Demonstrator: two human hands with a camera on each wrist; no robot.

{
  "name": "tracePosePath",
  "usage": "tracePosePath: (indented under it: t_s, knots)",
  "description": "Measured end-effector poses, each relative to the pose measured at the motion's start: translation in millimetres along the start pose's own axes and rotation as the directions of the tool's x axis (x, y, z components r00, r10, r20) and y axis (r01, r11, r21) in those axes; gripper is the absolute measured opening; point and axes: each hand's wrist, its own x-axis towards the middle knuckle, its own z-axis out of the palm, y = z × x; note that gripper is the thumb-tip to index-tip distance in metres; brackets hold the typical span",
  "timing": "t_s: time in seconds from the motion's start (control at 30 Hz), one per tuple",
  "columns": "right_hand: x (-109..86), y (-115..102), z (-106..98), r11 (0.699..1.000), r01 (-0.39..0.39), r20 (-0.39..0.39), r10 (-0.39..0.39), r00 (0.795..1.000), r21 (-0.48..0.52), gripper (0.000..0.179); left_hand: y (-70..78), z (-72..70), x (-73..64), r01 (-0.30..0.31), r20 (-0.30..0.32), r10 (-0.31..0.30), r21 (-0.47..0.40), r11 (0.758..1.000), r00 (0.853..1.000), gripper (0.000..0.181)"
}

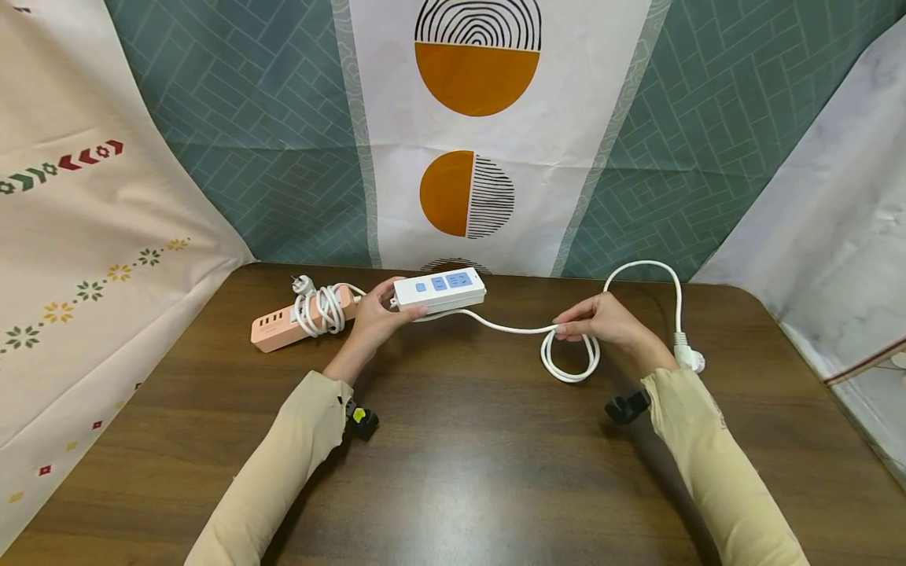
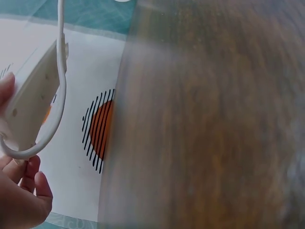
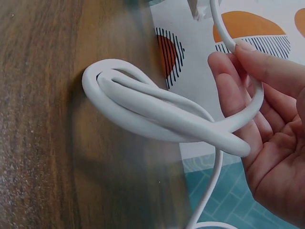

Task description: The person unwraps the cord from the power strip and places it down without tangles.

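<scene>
A white power strip [image 1: 440, 291] with blue socket panels is gripped at its left end by my left hand [image 1: 375, 318], thumb in front. In the left wrist view the underside of the strip [image 2: 35, 95] shows, with its cord [image 2: 61, 95] bending round the end. The cord [image 1: 506, 328] runs right to my right hand [image 1: 598, 321], which pinches it between thumb and forefinger. Below those fingers hangs a small coil [image 1: 569, 379]; the right wrist view shows its loops [image 3: 147, 109] close up. Past the hand, the cord arcs back and round to a white plug [image 1: 688, 354] by the right wrist.
A pink power strip [image 1: 279, 328], its white cord wound around it, lies on the brown table [image 1: 453, 440] left of my left hand. Its plug [image 1: 303, 284] sits at the back. Patterned cloth [image 1: 467, 134] hangs behind the table's far edge.
</scene>
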Motion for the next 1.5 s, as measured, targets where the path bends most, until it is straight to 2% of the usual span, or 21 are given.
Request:
tracePosePath:
  t_s: [0.23,0.43,0.63,0.8,0.9,1.07,1.17,1.2,1.23,1.37,1.5]
  knots:
    - [-1.2,1,1,1.000,0.025,-0.002,-0.025,1.000,0.014,0.035,0.7,5.7,1.5,0.017,-0.013,-0.016,0.038,0.999,1.000,0.062]
    - [-0.2,5,3,0.998,0.064,-0.034,-0.064,0.997,0.015,0.037,3.3,10.0,1.7,0.070,-0.007,-0.069,0.065,0.995,0.998,0.061]
    - [2.4,7,4,0.999,0.032,-0.089,-0.030,0.996,0.016,0.037,2.2,11.3,4.4,0.091,0.002,-0.092,0.102,0.991,0.996,0.061]
    - [6.8,10,4,1.000,0.011,-0.177,-0.007,0.984,0.026,0.037,0.1,10.9,7.7,0.105,-0.002,-0.106,0.154,0.982,0.994,0.062]
    - [9.3,11,5,0.998,0.052,-0.224,-0.042,0.974,0.038,0.035,0.3,11.0,8.8,0.119,-0.003,-0.120,0.194,0.974,0.993,0.064]
    - [13.7,15,6,0.982,0.147,-0.280,-0.109,0.954,0.118,0.020,0.2,11.5,10.0,0.150,-0.010,-0.152,0.244,0.958,0.988,0.065]
    - [12.9,12,8,0.973,0.175,-0.297,-0.125,0.947,0.149,0.022,-0.9,12.7,10.4,0.162,-0.016,-0.165,0.283,0.945,0.986,0.066]
    - [14.8,16,6,0.965,0.186,-0.289,-0.128,0.949,0.187,0.021,-1.4,13.2,10.5,0.167,-0.019,-0.169,0.296,0.940,0.985,0.066]
    - [14.0,14,7,0.967,0.185,-0.294,-0.128,0.947,0.174,0.023,-1.5,13.7,10.5,0.173,-0.022,-0.175,0.310,0.935,0.984,0.067]
    - [20.4,23,5,0.949,0.194,-0.287,-0.120,0.950,0.247,0.020,-0.7,15.3,10.0,0.198,-0.040,-0.197,0.344,0.918,0.980,0.069]
    - [17.7,11,10,0.951,0.203,-0.304,-0.127,0.944,0.234,0.025,1.0,15.9,10.2,0.212,-0.055,-0.206,0.366,0.906,0.977,0.070]
